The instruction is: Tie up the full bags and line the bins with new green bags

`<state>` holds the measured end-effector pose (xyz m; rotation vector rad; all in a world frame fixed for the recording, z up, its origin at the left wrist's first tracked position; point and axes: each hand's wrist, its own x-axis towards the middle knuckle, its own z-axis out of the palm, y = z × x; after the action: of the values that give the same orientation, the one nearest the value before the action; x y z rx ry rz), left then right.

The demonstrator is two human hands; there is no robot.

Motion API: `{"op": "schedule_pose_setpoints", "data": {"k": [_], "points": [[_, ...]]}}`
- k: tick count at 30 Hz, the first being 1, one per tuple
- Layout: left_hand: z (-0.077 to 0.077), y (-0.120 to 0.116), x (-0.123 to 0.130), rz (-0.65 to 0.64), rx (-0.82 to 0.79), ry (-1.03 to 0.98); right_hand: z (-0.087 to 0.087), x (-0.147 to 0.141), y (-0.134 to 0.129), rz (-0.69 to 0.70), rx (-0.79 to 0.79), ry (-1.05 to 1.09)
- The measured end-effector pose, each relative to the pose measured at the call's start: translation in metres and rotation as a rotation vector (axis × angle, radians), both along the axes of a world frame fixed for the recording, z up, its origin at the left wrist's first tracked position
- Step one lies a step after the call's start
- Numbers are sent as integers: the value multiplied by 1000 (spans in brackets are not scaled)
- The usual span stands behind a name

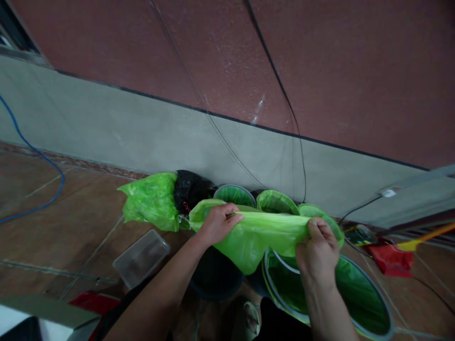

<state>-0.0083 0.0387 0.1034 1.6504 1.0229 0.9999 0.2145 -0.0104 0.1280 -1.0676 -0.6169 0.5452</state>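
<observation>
Left hand (217, 225) pinches one end of a green bag's edge, thumb against fingers; right hand (318, 248) grips the other end, thumb on top. Green bag (265, 237) is stretched between them in the air, its lower part drooping near the dark bin (216, 293).

Risks, my guess, big to small: lined bin (360, 296) sits below the right forearm, so a low arm sweep could bump it or snag its liner. Dark bin is near the foot (251, 319); a careless step could shift it. Bag film looks thin; a hard pull apart could tear it, a loose pinch could drop it.

Unclear: lined bin's middle is behind the forearm; dark bin's inside too dark; rear bins (235, 195) partly covered by the bag; bag mouth parted or not, can't tell; some fingertips hidden.
</observation>
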Motion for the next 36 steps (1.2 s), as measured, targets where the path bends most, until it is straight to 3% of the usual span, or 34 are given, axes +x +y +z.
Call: {"op": "schedule_pose_setpoints", "data": {"k": [6, 12, 14, 20, 24, 28, 36], "points": [[-2, -5, 4, 46, 106, 116, -7, -25, 1, 242, -186, -69], [-2, -10, 8, -3, 126, 65, -1, -59, -12, 460, -285, -868], [-1, -11, 8, -28, 125, 70, -4, -64, -13, 464, -299, -989], [2, -11, 5, -102, 87, 47, -17, -63, -8, 541, -281, -1027], [5, -10, -3, -174, 80, 87, -16, -54, -7, 568, -240, -997], [6, -8, -13, -244, 29, 185, -12, -41, -7, 508, -200, -987], [-3, 1, -35, -138, 104, 541, -5, -22, -7, 360, -125, -1022]]}}
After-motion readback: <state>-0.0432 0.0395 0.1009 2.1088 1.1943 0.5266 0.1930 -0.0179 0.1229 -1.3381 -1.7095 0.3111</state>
